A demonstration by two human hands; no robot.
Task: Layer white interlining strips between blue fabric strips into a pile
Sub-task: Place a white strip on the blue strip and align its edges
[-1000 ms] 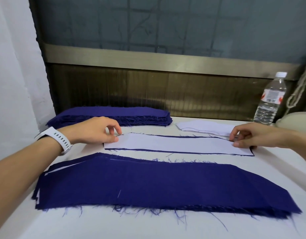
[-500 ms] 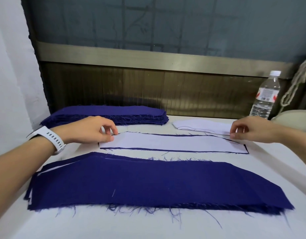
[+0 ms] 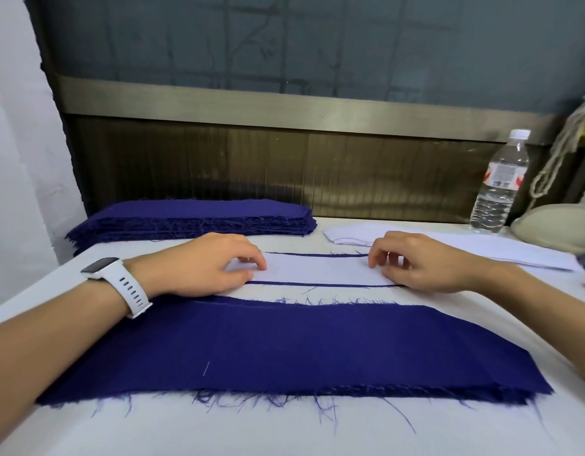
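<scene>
White strip (image 3: 317, 270) lies flat mid-table, on top of a blue strip (image 3: 317, 285) whose edges show as thin lines along its far & near sides. L hand (image 3: 212, 266), w/ white watch (image 3: 118, 284) on the wrist, has loosely bent fingers, tips pressing on the strip's left part. R hand (image 3: 426, 263) does the same on the right part, fingers bent, tips down, not gripping. Big blue pile (image 3: 284, 350) sits just nearer on the table (image 3: 284, 432). Far left: thick blue stack (image 3: 192, 218). Far right: white stack (image 3: 465, 250), water bottle (image 3: 498, 182) behind it
</scene>
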